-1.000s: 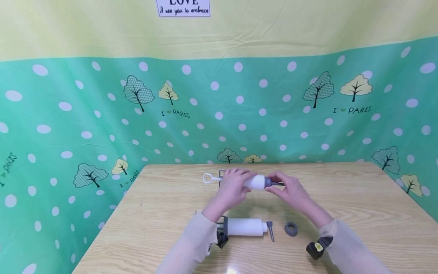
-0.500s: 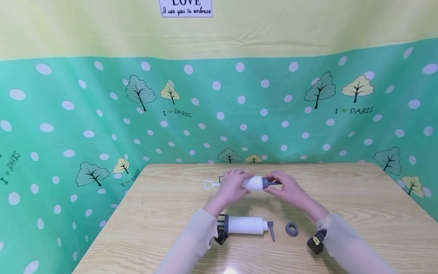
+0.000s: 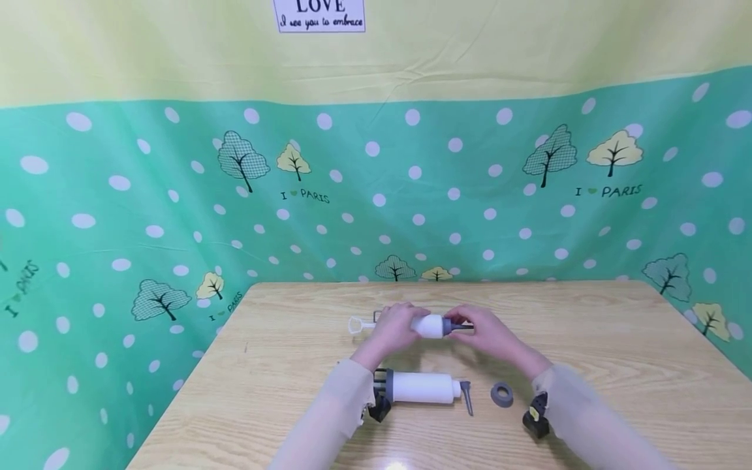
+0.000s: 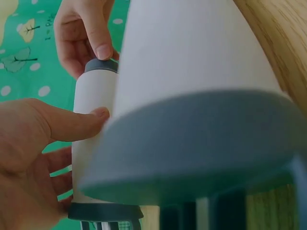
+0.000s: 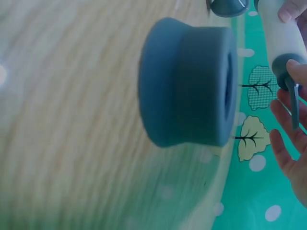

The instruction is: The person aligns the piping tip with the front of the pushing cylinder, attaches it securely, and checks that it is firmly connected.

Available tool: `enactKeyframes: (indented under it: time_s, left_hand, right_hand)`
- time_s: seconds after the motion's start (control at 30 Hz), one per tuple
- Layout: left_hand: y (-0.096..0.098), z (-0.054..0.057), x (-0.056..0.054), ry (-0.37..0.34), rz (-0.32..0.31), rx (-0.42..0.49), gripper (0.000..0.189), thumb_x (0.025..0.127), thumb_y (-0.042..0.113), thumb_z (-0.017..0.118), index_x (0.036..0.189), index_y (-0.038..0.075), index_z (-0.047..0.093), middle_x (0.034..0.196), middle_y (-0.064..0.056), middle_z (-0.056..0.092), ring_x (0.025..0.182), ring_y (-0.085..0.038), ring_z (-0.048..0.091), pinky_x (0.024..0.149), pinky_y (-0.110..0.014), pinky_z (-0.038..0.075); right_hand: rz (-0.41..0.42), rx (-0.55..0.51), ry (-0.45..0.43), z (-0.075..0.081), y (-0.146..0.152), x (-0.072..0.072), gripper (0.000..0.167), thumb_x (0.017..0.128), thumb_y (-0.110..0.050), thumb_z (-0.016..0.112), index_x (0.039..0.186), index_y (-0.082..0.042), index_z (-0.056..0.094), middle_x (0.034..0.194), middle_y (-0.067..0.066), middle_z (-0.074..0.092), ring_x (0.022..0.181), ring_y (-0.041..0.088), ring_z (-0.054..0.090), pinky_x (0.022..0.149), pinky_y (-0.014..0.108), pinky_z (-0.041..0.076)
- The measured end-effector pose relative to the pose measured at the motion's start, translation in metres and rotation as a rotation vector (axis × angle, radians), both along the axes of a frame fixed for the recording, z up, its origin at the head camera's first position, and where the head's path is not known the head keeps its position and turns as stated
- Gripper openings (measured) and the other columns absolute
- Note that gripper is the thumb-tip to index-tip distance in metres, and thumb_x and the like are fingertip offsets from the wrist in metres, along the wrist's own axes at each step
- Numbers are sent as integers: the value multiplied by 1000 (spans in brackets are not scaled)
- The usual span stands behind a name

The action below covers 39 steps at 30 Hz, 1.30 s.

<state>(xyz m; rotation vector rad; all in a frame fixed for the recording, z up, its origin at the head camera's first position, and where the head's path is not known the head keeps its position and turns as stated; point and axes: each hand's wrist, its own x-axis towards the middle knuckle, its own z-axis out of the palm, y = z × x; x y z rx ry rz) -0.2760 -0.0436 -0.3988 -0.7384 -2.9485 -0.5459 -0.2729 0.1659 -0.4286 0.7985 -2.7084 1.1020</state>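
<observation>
Head view: the left hand grips a white cylinder, held sideways over the table; the right hand pinches the grey cap at its three-o'clock end. A second cylinder lies at six o'clock from it, a grey ring at four. Left wrist view: the cap crowns the white cylinder at twelve o'clock. Right wrist view: the cap's spout points to six o'clock.

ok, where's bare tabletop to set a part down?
Free table: left of the left sleeve, out to the left edge; right of the grey ring and right sleeve, out to the right edge. Crowded: centre, with the held white tube, lying white tube and nozzle.
</observation>
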Motion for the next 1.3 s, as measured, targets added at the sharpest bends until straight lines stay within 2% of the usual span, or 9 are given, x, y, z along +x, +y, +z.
enactKeyframes:
  time_s: [0.4,0.73,0.97,1.3]
  left_hand:
    - [-6,-11,-3,-79,19,-15,48,70,13,74,116,17,62,111,-3,64,102,-21,57,91,-39,38]
    - [-8,-16,-3,-108,45,-51,49,70,14,74,118,17,61,114,-2,63,103,-23,56,91,-40,38]
    - [-6,-17,-4,-107,45,-76,50,71,15,73,119,17,60,116,-1,62,104,-23,56,92,-39,37]
    - [-5,-16,-5,-131,45,-38,49,72,14,73,120,15,60,115,-3,62,105,-24,56,93,-41,37]
  right_hand:
    - [-8,144,-22,-7,-11,-3,30,80,-19,67,109,-12,60,102,1,65,94,18,60,85,40,48]
    - [-51,180,-69,-16,-18,-6,31,79,-19,68,109,-14,60,101,1,65,94,19,60,85,41,47]
    - [-75,178,-90,-15,-19,-5,30,79,-19,68,108,-13,61,100,2,65,94,20,60,85,42,47]
    - [-83,187,-92,-14,-19,-6,30,79,-17,68,109,-14,60,103,3,65,97,22,60,86,43,46]
